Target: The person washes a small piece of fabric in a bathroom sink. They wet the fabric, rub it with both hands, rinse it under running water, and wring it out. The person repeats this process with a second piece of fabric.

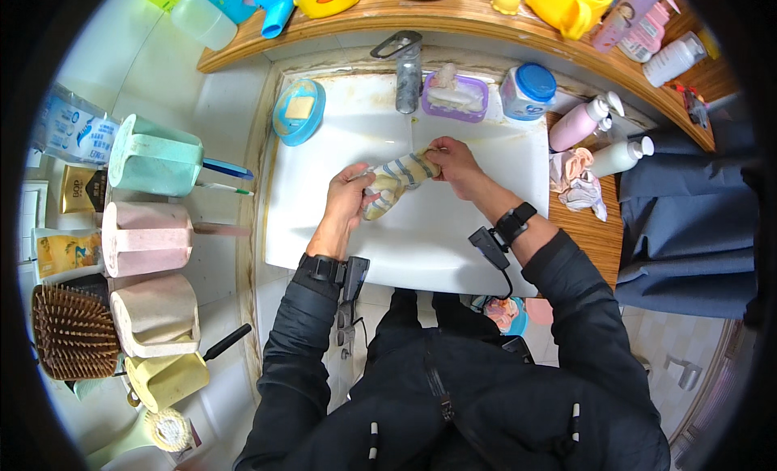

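A pale yellow sock with blue-grey stripes (397, 178) is stretched between my hands above the white washbasin (315, 228). My left hand (352, 195) grips its lower left end, fingers partly hidden by the fabric. At its upper right end, my right hand (452, 167) pinches the sock between thumb and fingers. Behind them stands the metal faucet (408, 73). A blue soap dish (280, 122) bearing a bar of soap (300, 108) rests on the basin's back left, and a purple soap dish (455, 113) with whitish soap lies right of the faucet.
A blue-lidded tub (527, 94) occupies the basin's back right corner. Pump bottles (576, 125) and crumpled cloths (583, 189) lie on the wooden counter (586, 246). A wooden shelf (340, 25) spans the back. Wall-mounted cups (149, 237) and a hairbrush (73, 331) line the left.
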